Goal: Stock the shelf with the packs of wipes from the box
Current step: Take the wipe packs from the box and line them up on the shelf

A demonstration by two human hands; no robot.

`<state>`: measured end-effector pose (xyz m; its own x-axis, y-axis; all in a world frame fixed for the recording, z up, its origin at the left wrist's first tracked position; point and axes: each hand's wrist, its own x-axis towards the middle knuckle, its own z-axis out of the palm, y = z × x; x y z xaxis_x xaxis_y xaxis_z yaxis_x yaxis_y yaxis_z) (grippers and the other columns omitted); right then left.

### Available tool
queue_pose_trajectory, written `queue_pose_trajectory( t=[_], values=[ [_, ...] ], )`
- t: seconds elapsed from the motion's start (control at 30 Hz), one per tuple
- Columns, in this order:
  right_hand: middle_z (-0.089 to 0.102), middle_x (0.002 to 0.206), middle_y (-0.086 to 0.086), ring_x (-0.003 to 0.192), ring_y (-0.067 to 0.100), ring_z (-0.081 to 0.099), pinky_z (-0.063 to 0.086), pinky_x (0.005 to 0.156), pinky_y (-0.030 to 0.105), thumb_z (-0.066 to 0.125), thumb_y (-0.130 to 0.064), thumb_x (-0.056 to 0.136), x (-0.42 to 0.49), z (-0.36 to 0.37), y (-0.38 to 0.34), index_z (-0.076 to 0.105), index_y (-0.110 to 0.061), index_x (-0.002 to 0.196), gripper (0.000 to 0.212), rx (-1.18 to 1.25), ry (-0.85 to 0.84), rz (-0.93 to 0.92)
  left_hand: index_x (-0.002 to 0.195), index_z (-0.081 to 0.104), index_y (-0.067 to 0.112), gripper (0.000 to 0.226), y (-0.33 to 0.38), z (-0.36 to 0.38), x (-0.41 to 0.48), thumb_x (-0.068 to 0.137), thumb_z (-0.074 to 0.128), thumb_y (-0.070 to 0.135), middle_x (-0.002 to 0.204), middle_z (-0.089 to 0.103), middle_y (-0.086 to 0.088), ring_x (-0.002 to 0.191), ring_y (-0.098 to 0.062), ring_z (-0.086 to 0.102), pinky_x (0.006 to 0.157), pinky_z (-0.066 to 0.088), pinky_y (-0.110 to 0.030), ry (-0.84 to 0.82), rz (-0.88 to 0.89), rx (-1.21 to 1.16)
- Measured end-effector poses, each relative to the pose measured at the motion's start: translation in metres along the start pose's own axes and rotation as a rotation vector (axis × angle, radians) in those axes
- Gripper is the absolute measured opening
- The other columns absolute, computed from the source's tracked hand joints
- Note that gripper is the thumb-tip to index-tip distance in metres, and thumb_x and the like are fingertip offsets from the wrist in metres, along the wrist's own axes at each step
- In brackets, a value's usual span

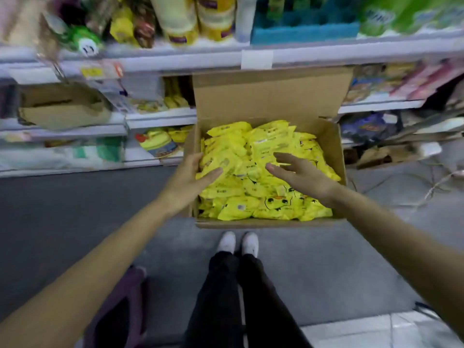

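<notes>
While the open cardboard box is standing on the grey floor just in front of the store shelf, both hands are being held out over it; the yellow packs of wipes are lying heaped inside the box, filling it nearly to the rim; the left hand is being held at the box's left wall with its fingers straight, the fingertips reaching over the nearest packs, though contact cannot be told; the right hand is being held spread above the middle of the heap, with nothing being pinched; similar yellow packs are being displayed on the shelf beside the raised back flap; white shoes are being seen just before the box's near wall.
</notes>
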<state>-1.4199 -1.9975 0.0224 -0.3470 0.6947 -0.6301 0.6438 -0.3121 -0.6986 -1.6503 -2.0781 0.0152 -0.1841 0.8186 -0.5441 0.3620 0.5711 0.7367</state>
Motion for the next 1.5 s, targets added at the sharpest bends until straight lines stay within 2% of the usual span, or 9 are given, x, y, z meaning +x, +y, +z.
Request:
queue_pose_trajectory(
  t=[0.17, 0.47, 0.77, 0.93, 1.03, 1.17, 1.27, 1.4, 1.5],
  values=[
    [0.05, 0.138, -0.005, 0.128, 0.016, 0.046, 0.038, 0.109, 0.042, 0.058, -0.061, 0.081, 0.018, 0.055, 0.09, 0.045, -0.021, 0.142, 0.074, 0.241, 0.001, 0.245, 0.143, 0.038, 0.012, 0.059, -0.078, 0.038, 0.006, 0.091, 0.062, 0.03, 0.134, 0.046, 0.007, 0.117, 0.0, 0.041, 0.082, 0.031, -0.001, -0.054, -0.173, -0.049],
    [0.053, 0.128, 0.002, 0.121, 0.021, 0.053, 0.048, 0.101, 0.038, 0.06, -0.046, 0.088, 0.053, 0.11, 0.157, 0.042, -0.022, 0.142, 0.061, 0.433, -0.007, 0.363, 0.139, 0.046, 0.016, 0.057, -0.14, 0.09, 0.045, 0.091, 0.058, 0.045, 0.139, 0.051, 0.002, 0.121, -0.01, 0.051, 0.098, 0.041, -0.024, -0.012, -0.277, -0.103],
    [0.052, 0.124, 0.004, 0.107, 0.02, 0.063, 0.06, 0.07, 0.028, 0.059, -0.047, 0.089, 0.085, 0.118, 0.17, 0.043, -0.019, 0.14, 0.061, 0.497, -0.043, 0.399, 0.128, 0.059, 0.018, 0.049, -0.161, 0.14, 0.074, 0.086, 0.068, 0.041, 0.119, 0.062, 0.007, 0.111, -0.008, 0.056, 0.091, 0.042, -0.019, -0.023, -0.163, 0.046],
    [0.052, 0.13, 0.01, 0.102, 0.019, 0.066, 0.059, 0.073, 0.028, 0.057, -0.043, 0.09, 0.083, 0.114, 0.177, 0.053, -0.031, 0.095, 0.014, 0.652, -0.034, 0.424, 0.096, 0.073, 0.02, 0.049, -0.171, 0.151, 0.08, 0.071, 0.064, 0.061, 0.095, 0.073, 0.0, 0.092, -0.021, 0.066, 0.085, 0.053, -0.043, 0.153, -0.1, 0.101],
    [0.056, 0.121, 0.011, 0.099, 0.019, 0.067, 0.059, 0.075, 0.028, 0.058, -0.042, 0.09, 0.085, 0.113, 0.178, 0.052, -0.032, 0.091, 0.011, 0.693, -0.022, 0.439, 0.07, 0.065, 0.015, 0.04, -0.176, 0.155, 0.088, 0.074, 0.067, 0.054, 0.07, 0.064, -0.005, 0.071, -0.026, 0.061, 0.068, 0.052, -0.042, 0.23, -0.034, 0.12],
    [0.057, 0.118, 0.014, 0.098, 0.021, 0.068, 0.059, 0.077, 0.027, 0.058, -0.042, 0.09, 0.09, 0.113, 0.179, 0.055, -0.025, 0.102, 0.021, 0.759, -0.046, 0.461, 0.054, 0.037, 0.013, 0.05, -0.172, 0.159, 0.091, 0.084, 0.073, 0.031, 0.053, 0.024, 0.004, 0.056, -0.011, 0.021, 0.055, 0.022, -0.031, 0.185, 0.019, 0.042],
    [0.054, 0.124, 0.018, 0.101, 0.024, 0.067, 0.059, 0.078, 0.03, 0.058, -0.047, 0.087, 0.092, 0.112, 0.175, 0.045, -0.017, 0.134, 0.058, 0.792, -0.094, 0.522, 0.054, 0.034, 0.01, 0.051, -0.164, 0.159, 0.092, 0.086, 0.071, 0.024, 0.054, 0.021, 0.007, 0.056, -0.009, 0.018, 0.056, 0.019, -0.031, 0.139, 0.021, -0.064],
    [0.052, 0.128, 0.024, 0.103, 0.03, 0.066, 0.061, 0.071, 0.033, 0.059, -0.052, 0.081, 0.094, 0.107, 0.159, 0.038, -0.013, 0.142, 0.076, 0.924, -0.13, 0.592, 0.059, 0.036, -0.004, 0.051, -0.145, 0.149, 0.097, 0.088, 0.068, 0.023, 0.059, 0.021, -0.002, 0.06, -0.013, 0.02, 0.059, 0.018, -0.032, 0.089, 0.084, -0.176],
    [0.053, 0.122, 0.029, 0.103, 0.035, 0.066, 0.061, 0.074, 0.038, 0.06, -0.057, 0.077, 0.1, 0.095, 0.146, 0.03, -0.015, 0.145, 0.085, 1.075, -0.124, 0.635, 0.054, 0.035, 0.013, 0.046, -0.126, 0.141, 0.101, 0.082, 0.065, 0.034, 0.054, 0.022, 0.008, 0.055, -0.009, 0.02, 0.054, 0.019, -0.03, 0.066, 0.167, -0.121]
  ],
)
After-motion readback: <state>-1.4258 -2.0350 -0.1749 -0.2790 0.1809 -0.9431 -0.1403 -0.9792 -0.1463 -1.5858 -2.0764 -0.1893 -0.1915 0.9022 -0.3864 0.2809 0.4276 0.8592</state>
